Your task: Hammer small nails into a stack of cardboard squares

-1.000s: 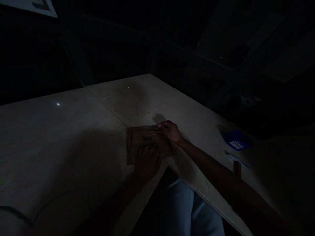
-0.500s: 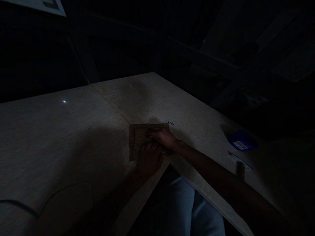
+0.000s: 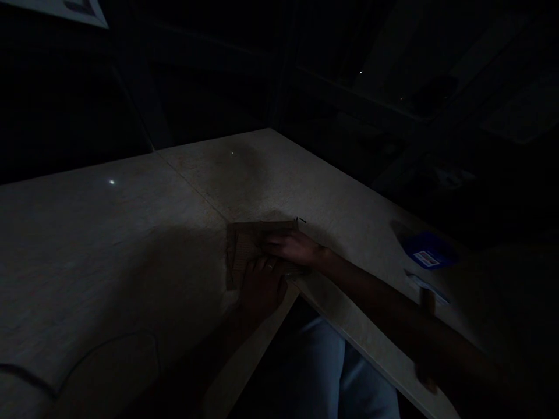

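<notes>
Pieces of brown corrugated cardboard (image 3: 231,256) lie stacked at the near corner of the table, in very dim light. My left hand (image 3: 262,288), with a ring on one finger, rests on the lower part of the cardboard, its fingers stretched forward and flat. Just above it, my right hand (image 3: 297,247) reaches in from the right and lies over the cardboard. Its fingers are pressed together, pointing left; darkness hides whatever may be between them. Near the cardboard's top right corner are small dark thin pieces (image 3: 301,220).
On the right stands a blue container (image 3: 430,250) with a label. A hammer (image 3: 428,301) lies in front of it, partly behind my right forearm. A dark cable (image 3: 113,337) curves across the left of the pale table (image 3: 183,198). Its edge runs close before my legs.
My right hand has shifted slightly down and right on the cardboard. My left hand stays nearly in place. The view has moved a little.
</notes>
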`<state>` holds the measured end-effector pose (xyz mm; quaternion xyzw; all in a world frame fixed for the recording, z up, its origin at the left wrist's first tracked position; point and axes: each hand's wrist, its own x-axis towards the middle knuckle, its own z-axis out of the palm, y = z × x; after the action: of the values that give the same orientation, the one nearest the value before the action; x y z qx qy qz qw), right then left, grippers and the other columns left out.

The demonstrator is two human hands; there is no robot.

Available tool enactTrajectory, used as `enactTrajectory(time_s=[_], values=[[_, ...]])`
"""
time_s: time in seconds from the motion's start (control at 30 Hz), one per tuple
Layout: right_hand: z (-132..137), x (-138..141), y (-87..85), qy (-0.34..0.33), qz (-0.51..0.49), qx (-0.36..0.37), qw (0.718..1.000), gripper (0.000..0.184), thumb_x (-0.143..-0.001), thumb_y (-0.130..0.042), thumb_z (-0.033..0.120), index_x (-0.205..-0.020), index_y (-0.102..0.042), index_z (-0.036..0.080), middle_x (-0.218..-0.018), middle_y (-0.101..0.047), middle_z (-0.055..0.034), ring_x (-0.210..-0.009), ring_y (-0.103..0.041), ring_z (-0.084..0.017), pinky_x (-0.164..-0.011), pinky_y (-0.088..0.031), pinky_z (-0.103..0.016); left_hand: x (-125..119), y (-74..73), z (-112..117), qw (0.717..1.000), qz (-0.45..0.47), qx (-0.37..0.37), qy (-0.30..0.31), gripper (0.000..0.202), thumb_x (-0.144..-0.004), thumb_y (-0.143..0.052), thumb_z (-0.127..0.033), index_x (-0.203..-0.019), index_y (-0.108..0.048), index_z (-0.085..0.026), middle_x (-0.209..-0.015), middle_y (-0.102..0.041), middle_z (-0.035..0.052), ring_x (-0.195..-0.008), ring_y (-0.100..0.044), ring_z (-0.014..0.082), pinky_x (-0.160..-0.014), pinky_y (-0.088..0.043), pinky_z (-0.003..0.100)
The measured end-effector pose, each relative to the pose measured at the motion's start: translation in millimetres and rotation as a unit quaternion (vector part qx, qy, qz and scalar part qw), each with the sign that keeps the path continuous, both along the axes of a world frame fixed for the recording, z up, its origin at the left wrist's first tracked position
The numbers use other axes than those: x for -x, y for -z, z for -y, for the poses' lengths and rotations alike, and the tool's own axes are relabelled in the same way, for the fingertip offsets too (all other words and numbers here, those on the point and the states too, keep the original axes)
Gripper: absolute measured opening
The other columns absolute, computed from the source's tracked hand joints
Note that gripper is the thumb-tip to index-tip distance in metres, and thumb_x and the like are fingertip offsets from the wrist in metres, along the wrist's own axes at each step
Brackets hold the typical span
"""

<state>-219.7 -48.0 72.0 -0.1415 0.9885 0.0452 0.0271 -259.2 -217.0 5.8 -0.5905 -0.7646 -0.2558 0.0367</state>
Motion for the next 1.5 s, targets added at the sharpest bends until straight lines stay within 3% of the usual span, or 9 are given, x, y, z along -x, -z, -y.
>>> enactTrajectory(time_s=[0.17,0.4,0.57,0.77,0.9,1.0,1.2,1.4,1.5], values=[[-6.3,-5.2,9.7,-0.082,-0.057,-0.014,0.995,0.022,-0.098,-0.056,0.014,-0.115,-0.07,0.017,-0.118,-0.071,-0.0102,-0.116,-0.063,-0.023,-0.096,-0.053,-0.037,-0.4,-3.0,-0.3,1.0,-0.014,0.011,-0.009,0.026,-0.088,-0.057,-0.026,-0.111,-0.067,-0.02,-0.111,-0.068,0.0115,-0.105,-0.056,0.0308,-0.089,-0.043,0.048],[-10.2,-13.7,25.0,-0.107,-0.116,0.039,0.987,0.025,-0.101,-0.05,0.017,-0.114,-0.071,0.014,-0.113,-0.072,-0.0145,-0.113,-0.065,-0.025,-0.098,-0.053,-0.04,0.4,-1.7,1.2,1.0,-0.017,0.015,-0.005,0.023,-0.089,-0.057,-0.027,-0.106,-0.069,-0.018,-0.106,-0.069,0.013,-0.105,-0.056,0.0321,-0.088,-0.043,0.049],[-16.1,-21.3,39.0,0.01,-0.132,0.18,0.975,0.031,-0.1,-0.051,0.017,-0.125,-0.068,0.023,-0.125,-0.07,-0.0089,-0.116,-0.066,-0.021,-0.098,-0.056,-0.035,0.4,-1.5,1.3,1.0,0.008,-0.004,0.0,0.037,-0.089,-0.057,-0.024,-0.125,-0.063,-0.02,-0.128,-0.065,0.0114,-0.113,-0.055,0.0306,-0.095,-0.042,0.049],[-5.7,-15.8,50.0,0.2,-0.21,0.36,0.887,0.02,-0.095,-0.061,0.019,-0.103,-0.079,0.024,-0.104,-0.079,-0.0051,-0.095,-0.074,-0.019,-0.086,-0.059,-0.032,0.8,2.2,1.2,1.0,0.023,-0.009,0.007,0.034,-0.091,-0.056,-0.025,-0.123,-0.064,-0.022,-0.135,-0.063,0.0092,-0.116,-0.055,0.0302,-0.096,-0.042,0.049],[5.8,-5.9,48.6,0.333,-0.216,0.417,0.818,0.015,-0.088,-0.069,0.02,-0.099,-0.079,0.023,-0.099,-0.081,-0.0044,-0.09,-0.075,-0.021,-0.087,-0.059,-0.036,1.2,2.5,1.4,1.0,0.025,-0.009,0.006,0.037,-0.092,-0.054,-0.025,-0.127,-0.062,-0.02,-0.135,-0.063,0.0104,-0.116,-0.055,0.0306,-0.096,-0.042,0.049],[10.3,0.2,46.3,0.369,-0.2,0.431,0.799,0.017,-0.085,-0.068,0.015,-0.096,-0.079,0.023,-0.099,-0.081,-0.0035,-0.092,-0.075,-0.022,-0.089,-0.058,-0.037,1.4,0.8,1.8,1.0,0.025,-0.003,0.008,0.039,-0.092,-0.054,-0.025,-0.13,-0.06,-0.02,-0.134,-0.063,0.0108,-0.115,-0.055,0.0307,-0.095,-0.042,0.049],[13.8,4.6,40.4,0.364,-0.194,0.413,0.812,0.019,-0.086,-0.067,0.014,-0.097,-0.08,0.023,-0.098,-0.081,-0.0028,-0.091,-0.076,-0.022,-0.088,-0.059,-0.038,1.6,-0.2,2.5,1.0,0.025,0.0,0.004,0.034,-0.091,-0.055,-0.025,-0.124,-0.061,-0.02,-0.132,-0.064,0.0098,-0.114,-0.054,0.0303,-0.094,-0.042,0.05],[12.6,-3.0,31.7,0.18,-0.131,0.294,0.93,0.03,-0.092,-0.06,0.011,-0.113,-0.077,0.025,-0.118,-0.076,-0.0056,-0.107,-0.072,-0.021,-0.093,-0.058,-0.034,1.7,0.7,2.3,1.0,0.025,0.004,0.006,0.022,-0.091,-0.056,-0.027,-0.11,-0.065,-0.02,-0.119,-0.067,0.0102,-0.11,-0.056,0.0303,-0.093,-0.042,0.05],[8.5,-8.4,26.2,0.14,-0.121,0.251,0.95,0.037,-0.093,-0.057,0.01,-0.123,-0.072,0.025,-0.126,-0.072,-0.0066,-0.113,-0.069,-0.022,-0.095,-0.057,-0.034,1.5,1.1,2.4,0.999,0.031,0.001,0.004,0.026,-0.091,-0.056,-0.025,-0.115,-0.064,-0.021,-0.123,-0.066,0.0091,-0.11,-0.056,0.0301,-0.091,-0.042,0.05]])
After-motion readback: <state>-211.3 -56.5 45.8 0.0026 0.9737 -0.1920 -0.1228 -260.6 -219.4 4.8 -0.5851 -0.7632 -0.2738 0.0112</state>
